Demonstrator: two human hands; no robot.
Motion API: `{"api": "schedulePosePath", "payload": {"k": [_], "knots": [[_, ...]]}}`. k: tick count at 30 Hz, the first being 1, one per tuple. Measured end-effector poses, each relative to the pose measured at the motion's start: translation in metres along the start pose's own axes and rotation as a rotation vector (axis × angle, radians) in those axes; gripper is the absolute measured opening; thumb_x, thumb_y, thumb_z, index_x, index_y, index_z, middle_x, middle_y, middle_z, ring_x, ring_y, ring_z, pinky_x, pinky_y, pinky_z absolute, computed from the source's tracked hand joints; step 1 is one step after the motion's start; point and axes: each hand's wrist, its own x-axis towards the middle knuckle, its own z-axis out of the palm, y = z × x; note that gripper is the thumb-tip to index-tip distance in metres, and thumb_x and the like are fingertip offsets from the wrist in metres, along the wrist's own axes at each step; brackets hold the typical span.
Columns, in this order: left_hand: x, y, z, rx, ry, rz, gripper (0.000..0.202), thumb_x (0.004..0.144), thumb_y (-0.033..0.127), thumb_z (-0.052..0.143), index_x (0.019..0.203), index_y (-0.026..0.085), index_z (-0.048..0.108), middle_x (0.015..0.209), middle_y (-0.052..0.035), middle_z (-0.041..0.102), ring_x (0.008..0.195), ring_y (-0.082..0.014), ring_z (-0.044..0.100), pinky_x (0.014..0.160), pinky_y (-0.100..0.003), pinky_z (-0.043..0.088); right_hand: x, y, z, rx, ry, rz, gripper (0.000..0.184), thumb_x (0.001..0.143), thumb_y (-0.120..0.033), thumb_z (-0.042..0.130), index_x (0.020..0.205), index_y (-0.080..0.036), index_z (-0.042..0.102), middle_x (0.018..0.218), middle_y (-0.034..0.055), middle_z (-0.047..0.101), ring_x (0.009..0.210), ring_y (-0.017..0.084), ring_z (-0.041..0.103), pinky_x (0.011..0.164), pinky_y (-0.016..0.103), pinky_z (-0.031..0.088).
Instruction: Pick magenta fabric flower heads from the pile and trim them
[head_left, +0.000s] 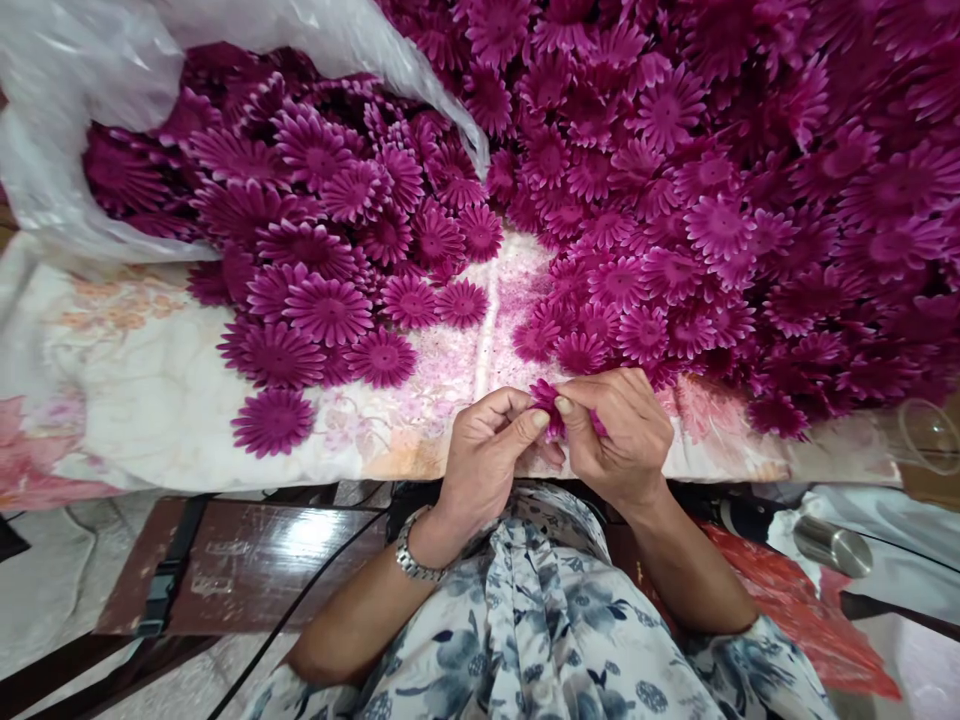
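A magenta, many-petalled flower head (551, 408) sat between the thumbs and fingertips of the left hand (491, 450) and right hand (619, 435), both pinching it, above a pale, floral-printed cloth (157, 400). Its narrow, matte petals fanned toward the far side; fingers hid its long axis.

You pinch one magenta flower (546, 397) between your left hand (486, 450) and right hand (621, 440), over the floral cloth's (165, 400) near edge. Ahead, a large flower heap (712, 210) lies right; a smaller heap (315, 230) spills from translucent plastic (45, 150), left.
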Motion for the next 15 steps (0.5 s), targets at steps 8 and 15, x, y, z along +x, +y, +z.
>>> {"api": "schedulePosePath", "payload": {"k": [8, 15], "knots": [[-0.001, 0.004, -0.004, 0.058, -0.058, -0.093, 0.025, 0.068, 0.032, 0.074, 0.067, 0.015, 0.054, 0.051, 0.0016, 0.061, 0.044, -0.0097, 0.056, 0.050, -0.022, 0.047, 0.006, 0.002, -0.004, -0.013, 0.026, 0.039, 0.009, 0.082, -0.011, 0.054, 0.082, -0.019, 0.058, 0.069, 0.0025, 0.065, 0.066, 0.015, 0.060, 0.063, 0.028, 0.045], [-0.002, 0.009, -0.007, 0.122, 0.026, -0.036, 0.029, 0.066, 0.036, 0.074, 0.065, 0.015, 0.053, 0.049, -0.0006, 0.062, 0.041, -0.0104, 0.056, 0.037, -0.017, 0.031, 0.014, 0.055, -0.039, -0.457, 0.135, 0.107, 0.017, 0.081, -0.021, 0.059, 0.096, -0.019, 0.068, 0.091, 0.0078, 0.069, 0.083, 0.021, 0.062, 0.077, 0.037, 0.046]]}}
